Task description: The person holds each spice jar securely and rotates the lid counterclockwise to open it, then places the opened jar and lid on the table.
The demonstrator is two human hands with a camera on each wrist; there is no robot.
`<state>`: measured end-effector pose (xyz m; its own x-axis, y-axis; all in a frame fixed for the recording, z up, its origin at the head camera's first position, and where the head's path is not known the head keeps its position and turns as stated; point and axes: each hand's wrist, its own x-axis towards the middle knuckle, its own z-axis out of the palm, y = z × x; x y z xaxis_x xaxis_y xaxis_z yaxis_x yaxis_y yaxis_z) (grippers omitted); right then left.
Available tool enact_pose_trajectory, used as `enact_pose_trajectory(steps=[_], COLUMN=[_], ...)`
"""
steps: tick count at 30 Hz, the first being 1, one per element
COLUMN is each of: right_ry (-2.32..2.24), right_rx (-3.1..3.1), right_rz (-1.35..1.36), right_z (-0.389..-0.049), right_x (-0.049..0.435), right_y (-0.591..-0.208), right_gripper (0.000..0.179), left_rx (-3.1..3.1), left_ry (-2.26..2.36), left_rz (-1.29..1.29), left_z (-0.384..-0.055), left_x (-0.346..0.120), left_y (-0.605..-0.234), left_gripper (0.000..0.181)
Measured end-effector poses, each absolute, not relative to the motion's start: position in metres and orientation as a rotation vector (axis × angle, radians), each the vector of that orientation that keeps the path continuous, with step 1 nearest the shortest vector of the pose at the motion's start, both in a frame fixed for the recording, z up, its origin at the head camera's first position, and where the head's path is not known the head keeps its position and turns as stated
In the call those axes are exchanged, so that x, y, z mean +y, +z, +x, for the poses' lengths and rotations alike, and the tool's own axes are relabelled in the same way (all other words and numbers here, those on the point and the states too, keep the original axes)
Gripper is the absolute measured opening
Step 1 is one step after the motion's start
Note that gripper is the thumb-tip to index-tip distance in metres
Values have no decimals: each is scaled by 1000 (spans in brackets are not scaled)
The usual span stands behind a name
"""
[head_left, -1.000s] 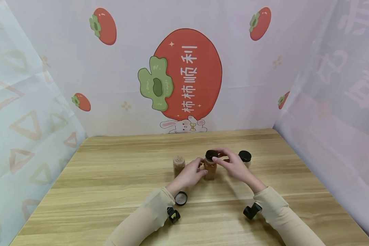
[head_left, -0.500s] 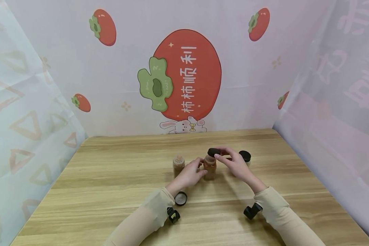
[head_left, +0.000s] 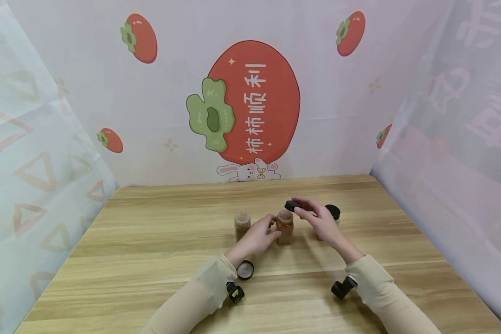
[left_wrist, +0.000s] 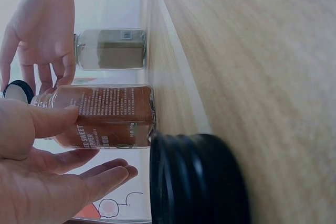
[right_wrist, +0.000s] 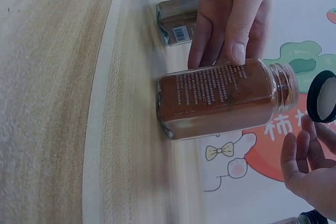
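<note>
A glass spice jar [head_left: 285, 234] of red-brown powder stands upright on the table, its label partly reading "sweet pepper" in the left wrist view. My left hand [head_left: 258, 236] holds it by the side, thumb on one face and fingers behind. Just above and right of the jar's mouth, my right hand [head_left: 323, 226] pinches a black lid [head_left: 293, 205] between thumb and fingers. The lid is off the jar, tilted, with its pale inside facing the bare threaded neck [right_wrist: 285, 87] in the right wrist view. A perforated shaker top [head_left: 285, 215] shows on the jar.
Left of my left hand stands another uncapped jar [head_left: 242, 222] with a perforated top. A loose black lid [head_left: 245, 270] lies upturned near my left wrist. Behind my right hand is a third jar [left_wrist: 121, 49], capped in black. Printed cloth [head_left: 158, 93] walls the table's back and sides.
My right hand has lifted the black lid off the jar and moved it slightly up and to the right, uncovering the shaker top. My left hand keeps its hold in place.
</note>
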<state>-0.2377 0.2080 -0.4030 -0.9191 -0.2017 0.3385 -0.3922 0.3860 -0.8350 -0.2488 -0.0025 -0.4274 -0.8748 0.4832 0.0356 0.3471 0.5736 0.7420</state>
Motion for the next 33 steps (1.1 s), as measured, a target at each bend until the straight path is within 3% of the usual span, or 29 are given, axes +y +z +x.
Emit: enact_pose_trajectory(steps=[20,33], right_ry=[1789,1849], right_rx=[-2382,-2375], right_rz=[642,534], right_z=[-234,-228], right_x=[210,210], right_y=[-404,-401], right_gripper=[36,37], left_rx=[2642,2645], left_ry=[1198,1192], left_rz=[702,705], left_z=[-248,-247], left_x=[-2,-2], left_y=[-427,-427], left_gripper=[43,44])
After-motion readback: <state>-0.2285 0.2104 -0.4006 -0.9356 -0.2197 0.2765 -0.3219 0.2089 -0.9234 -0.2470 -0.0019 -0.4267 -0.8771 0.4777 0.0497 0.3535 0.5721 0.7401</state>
